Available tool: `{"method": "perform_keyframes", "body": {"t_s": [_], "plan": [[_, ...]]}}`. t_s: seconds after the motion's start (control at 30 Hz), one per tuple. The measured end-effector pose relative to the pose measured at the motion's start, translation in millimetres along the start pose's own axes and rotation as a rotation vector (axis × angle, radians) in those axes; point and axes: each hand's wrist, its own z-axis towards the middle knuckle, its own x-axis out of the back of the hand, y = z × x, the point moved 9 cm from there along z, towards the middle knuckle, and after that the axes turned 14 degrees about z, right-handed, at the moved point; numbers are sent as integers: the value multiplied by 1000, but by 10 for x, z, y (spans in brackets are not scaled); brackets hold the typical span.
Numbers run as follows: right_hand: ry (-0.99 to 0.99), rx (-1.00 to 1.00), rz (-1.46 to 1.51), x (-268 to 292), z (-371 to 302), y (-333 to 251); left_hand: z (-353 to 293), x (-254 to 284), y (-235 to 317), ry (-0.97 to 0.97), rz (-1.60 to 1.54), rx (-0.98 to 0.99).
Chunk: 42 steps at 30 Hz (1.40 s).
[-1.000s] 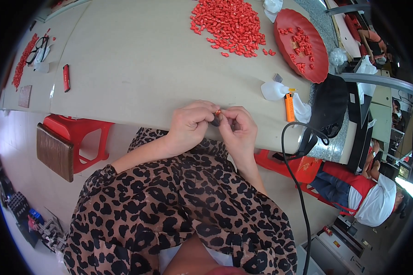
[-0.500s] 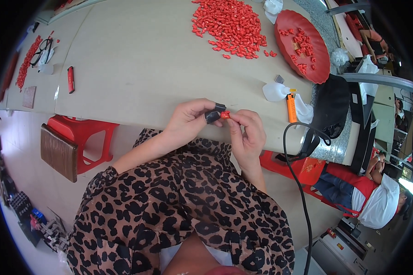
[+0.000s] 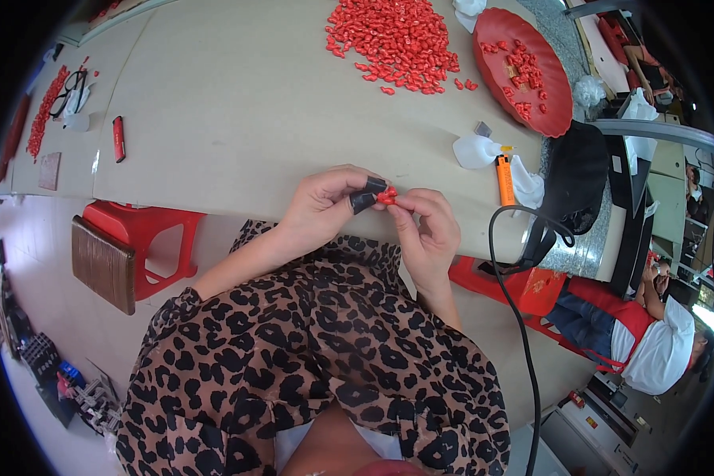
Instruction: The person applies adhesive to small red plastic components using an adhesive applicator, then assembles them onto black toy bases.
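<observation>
A small glossy red piece (image 3: 387,195) with a knobbly shape is held just above the table's near edge, between both hands. My left hand (image 3: 324,208) pinches it from the left, with black wraps over the thumb and forefinger tips. From the right, my right hand (image 3: 428,228) has thumb and forefinger closed at the piece's other end. Fingers cover part of its outline. Farther off lies a big heap of similar red pieces (image 3: 393,46). More of them rest in a scalloped red dish (image 3: 559,103) at the far right.
A white squeeze bottle (image 3: 474,151) and an orange lighter (image 3: 505,181) lie right of my hands. Beside them are a black bag (image 3: 573,174) and a black cable (image 3: 504,293). A red lighter (image 3: 119,140) and eyeglasses (image 3: 70,94) lie left. A person (image 3: 635,329) sits at right.
The red piece has turned between my fingertips and shows a different side. Both hands stay in nearly the same place, with the pinch on it kept.
</observation>
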Motion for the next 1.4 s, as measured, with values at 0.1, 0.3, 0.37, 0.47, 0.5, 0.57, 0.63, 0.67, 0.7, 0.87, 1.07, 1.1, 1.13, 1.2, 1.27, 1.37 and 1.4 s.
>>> {"method": "perform_keyframes", "body": {"t_s": [0.1, 0.3, 0.37, 0.47, 0.5, 0.57, 0.63, 0.67, 0.7, 0.87, 1.07, 1.1, 1.13, 1.2, 1.27, 1.37, 1.4], "plan": [[-10, -8, 5, -11, 9, -3, -2, 11, -2, 4, 17, -7], [10, -38, 54, 17, -4, 40, 5, 5, -14, 5, 44, 17], [17, -52, 79, 27, -5, 47, 0, 4, -24, 5, 65, 32], [16, -76, 96, 10, -3, 73, -9, 20, -37, -3, 71, 8], [18, -90, 102, -2, 1, 87, -11, 22, -47, -14, 38, 5], [22, -103, 114, 11, 4, 93, -12, -3, -48, -27, 12, 5], [16, -129, 117, 14, 16, 99, -14, -34, -70, -47, -63, 32], [15, -130, 118, 24, 16, 108, -18, -31, -76, -46, -63, 33], [8, -157, 132, 29, 10, 144, -24, -30, -89, -51, -50, 36], [21, -255, 251, 19, -40, 244, -31, -40, -108, -50, -2, 46], [103, -580, 423, -47, -135, 435, -42, -17, -166, -17, 22, 158], [123, -599, 452, -45, -140, 451, -38, -12, -164, -6, 30, 159], [142, -619, 485, -47, -147, 478, -37, -1, -169, 8, 39, 162], [144, -637, 508, -59, -144, 495, -30, -5, -150, 19, 38, 146], [157, -649, 529, -52, -146, 486, -30, -17, -124, 18, 36, 131], [154, -681, 580, -75, -139, 502, -36, -15, -145, 14, 42, 150], [152, -691, 575, -84, -135, 502, -39, -5, -138, 27, 37, 145]]}}
